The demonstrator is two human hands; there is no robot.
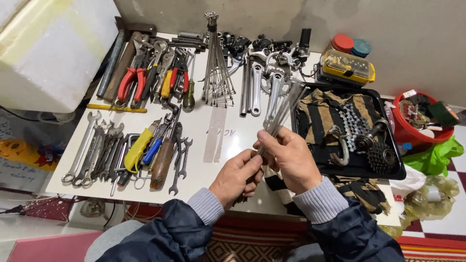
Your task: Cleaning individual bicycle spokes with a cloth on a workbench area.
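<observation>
holding a bundle of thin metal spokes (280, 112) over the white table (213, 145), i have my right hand (290, 160) closed around the middle of the bundle and my left hand (238, 177) closed around its lower end, close below the right. the spokes slant up and away from me toward the right, fanning a little at the top. just right of my hands sits a black tray (395, 170) with a striped rag (323, 114), a chain (352, 123) and a small gear cluster (381, 156) in it. to my left lie wrenches (94, 150) and screwdrivers (145, 148). farther back, more spokes (216, 68) stand in a bunch beside the pliers (133, 80) and crank arms (257, 85).
</observation>
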